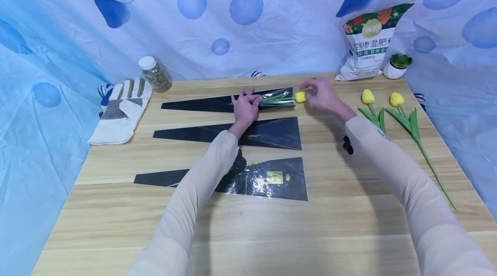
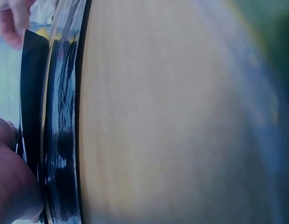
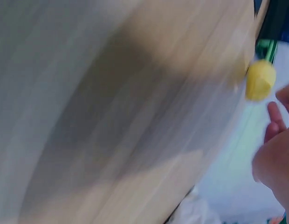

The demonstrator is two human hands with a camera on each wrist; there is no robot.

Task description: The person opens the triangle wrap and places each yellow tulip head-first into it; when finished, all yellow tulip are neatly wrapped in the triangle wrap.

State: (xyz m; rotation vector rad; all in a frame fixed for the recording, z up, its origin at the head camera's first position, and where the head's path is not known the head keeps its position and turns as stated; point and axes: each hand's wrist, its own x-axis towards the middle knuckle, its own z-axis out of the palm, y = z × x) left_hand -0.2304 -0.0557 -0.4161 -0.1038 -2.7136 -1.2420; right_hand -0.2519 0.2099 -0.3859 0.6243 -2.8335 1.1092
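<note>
A black flower sleeve (image 1: 202, 104) with a clear front lies in the back row, an artificial tulip's green leaves (image 1: 276, 96) showing inside it. The yellow tulip head (image 1: 300, 97) pokes out of its wide right end. My left hand (image 1: 246, 105) is on the sleeve's middle, thumb and forefinger pinching at its film. Beside the tulip head is my right hand (image 1: 320, 93), its fingers loosely bent; the right wrist view shows a small gap between them and the yellow bloom (image 3: 260, 80). Two more black sleeves, a middle one (image 1: 272, 133) and a front one (image 1: 248, 181), lie flat nearer me.
Two yellow tulips (image 1: 367, 96) (image 1: 397, 99) lie on the right of the wooden table (image 1: 264, 233). Behind them stand a fertilizer bag (image 1: 369, 45) and a small potted succulent (image 1: 397, 67). At the back left are work gloves (image 1: 120, 114) and a lidded jar (image 1: 157, 75).
</note>
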